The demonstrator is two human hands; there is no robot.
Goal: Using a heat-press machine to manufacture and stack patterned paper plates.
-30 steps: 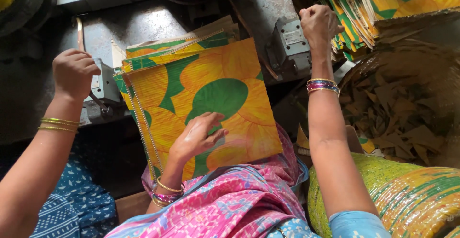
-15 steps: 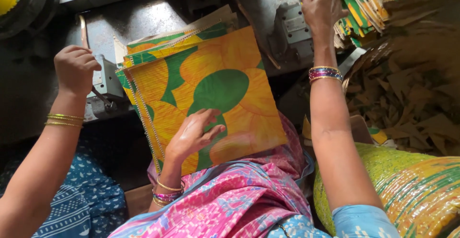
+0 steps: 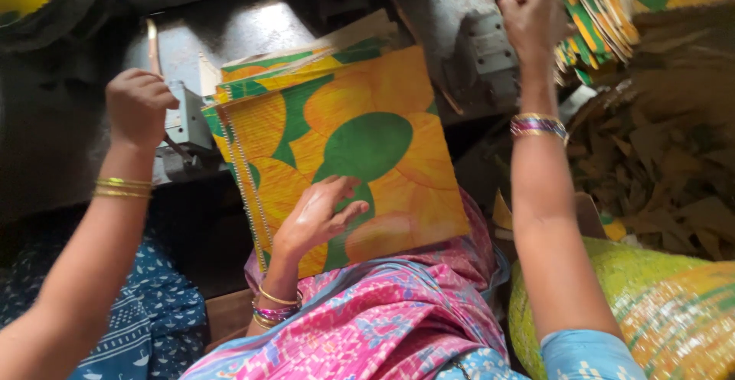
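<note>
A stack of yellow printed sheets (image 3: 383, 97) with green leaf shapes and a stitched left edge lies tilted on a dark metal machine bed (image 3: 245, 28), its near end over my pink-clad lap. My left hand (image 3: 318, 219) rests flat on the top sheet near its lower edge, fingers spread. My right hand (image 3: 532, 20) is raised in a closed fist at the upper right, beside a grey metal block (image 3: 486, 43); nothing shows in it. Another person's hand (image 3: 138, 104), with gold bangles, is closed in a fist at the stack's left, by a small metal fitting (image 3: 184, 116).
More printed sheets (image 3: 605, 13) are piled at the top right. Brown scraps (image 3: 666, 158) fill a heap on the right. A yellow-green woven sack (image 3: 674, 319) bulges at the lower right. The other person's blue patterned clothing (image 3: 153, 326) is at the lower left.
The stack has slid slightly toward my lap. Both my hands and the other person's fist keep about the same places.
</note>
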